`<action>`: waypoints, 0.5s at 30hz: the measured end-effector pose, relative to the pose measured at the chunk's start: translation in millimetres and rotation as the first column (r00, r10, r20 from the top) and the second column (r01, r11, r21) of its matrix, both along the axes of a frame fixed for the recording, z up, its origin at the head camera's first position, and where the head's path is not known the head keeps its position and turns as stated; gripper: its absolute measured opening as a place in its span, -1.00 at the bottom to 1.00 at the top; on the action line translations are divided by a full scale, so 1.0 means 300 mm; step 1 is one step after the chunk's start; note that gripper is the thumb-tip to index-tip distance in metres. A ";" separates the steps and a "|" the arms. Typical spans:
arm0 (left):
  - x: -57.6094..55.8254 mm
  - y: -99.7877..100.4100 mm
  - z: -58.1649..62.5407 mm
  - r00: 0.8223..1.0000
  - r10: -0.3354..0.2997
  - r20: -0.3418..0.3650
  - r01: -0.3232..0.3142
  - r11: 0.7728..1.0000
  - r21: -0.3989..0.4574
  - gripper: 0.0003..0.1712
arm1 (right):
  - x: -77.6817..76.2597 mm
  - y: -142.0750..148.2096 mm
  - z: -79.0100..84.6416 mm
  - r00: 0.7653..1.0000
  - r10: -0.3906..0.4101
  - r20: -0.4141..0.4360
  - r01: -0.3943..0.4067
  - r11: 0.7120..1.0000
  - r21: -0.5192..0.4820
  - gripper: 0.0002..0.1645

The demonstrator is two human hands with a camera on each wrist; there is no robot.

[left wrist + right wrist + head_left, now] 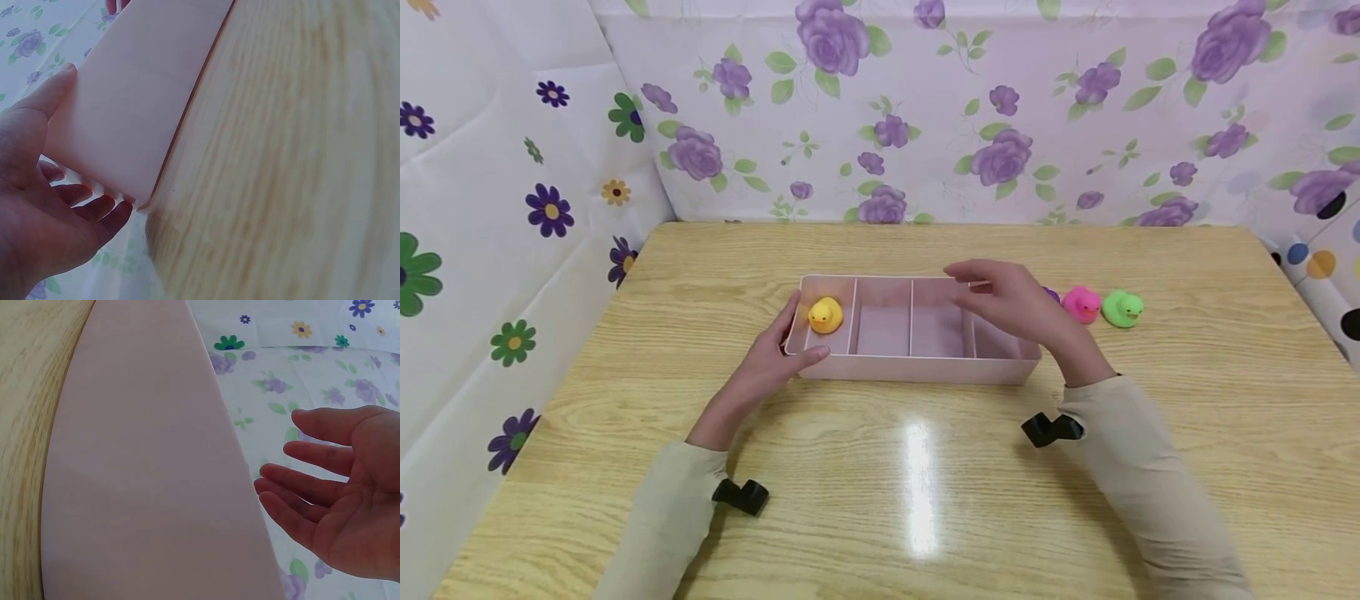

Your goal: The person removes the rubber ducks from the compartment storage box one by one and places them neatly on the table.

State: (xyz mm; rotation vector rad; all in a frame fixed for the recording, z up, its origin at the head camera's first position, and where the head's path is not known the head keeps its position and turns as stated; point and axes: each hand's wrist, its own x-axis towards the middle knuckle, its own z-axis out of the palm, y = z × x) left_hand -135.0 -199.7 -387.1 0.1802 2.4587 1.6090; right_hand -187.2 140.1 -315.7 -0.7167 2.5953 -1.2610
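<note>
A pale pink divided box [917, 369] lies lengthwise on the table, its row of compartments facing up. My left hand [775, 350] grips its left end, with the thumb at the front wall and the fingers around the end wall [94, 178]. In the leftmost compartment sits a yellow toy duck [825, 316]. My right hand [1011, 300] hovers over the right part of the box, fingers spread and holding nothing; the right wrist view shows that hand [350, 494] beyond the box's wall [150, 450]. Part of the rightmost compartment is hidden beneath it.
Right of the box stand a pink toy duck [1082, 306] and a green toy duck [1123, 308]. A purple toy [1052, 294] shows partly behind my right hand. Flowered cloth [917, 108] hangs behind the wooden table [850, 467].
</note>
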 end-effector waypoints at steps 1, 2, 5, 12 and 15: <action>0.000 0.000 0.000 1.000 0.000 0.001 0.000 1.000 -0.002 0.11 | -0.001 -0.007 -0.002 1.000 0.005 -0.002 -0.005 1.000 -0.001 -0.52; -0.001 0.000 -0.001 1.000 0.001 0.001 -0.001 1.000 -0.003 0.11 | -0.003 -0.015 -0.004 1.000 0.011 -0.003 -0.011 1.000 -0.004 -0.52; -0.002 0.001 0.000 1.000 0.000 0.001 0.000 1.000 -0.005 0.11 | -0.010 -0.037 -0.008 1.000 0.020 -0.005 -0.020 1.000 -0.003 -0.52; -0.005 0.001 -0.003 1.000 -0.001 -0.002 0.001 1.000 0.007 0.10 | -0.023 -0.083 -0.012 0.999 0.045 -0.005 -0.044 0.999 0.012 -0.51; -0.002 0.002 -0.001 1.000 -0.005 -0.004 0.005 1.000 0.011 0.10 | -0.026 -0.104 -0.014 0.999 0.049 0.000 -0.049 0.999 0.012 -0.50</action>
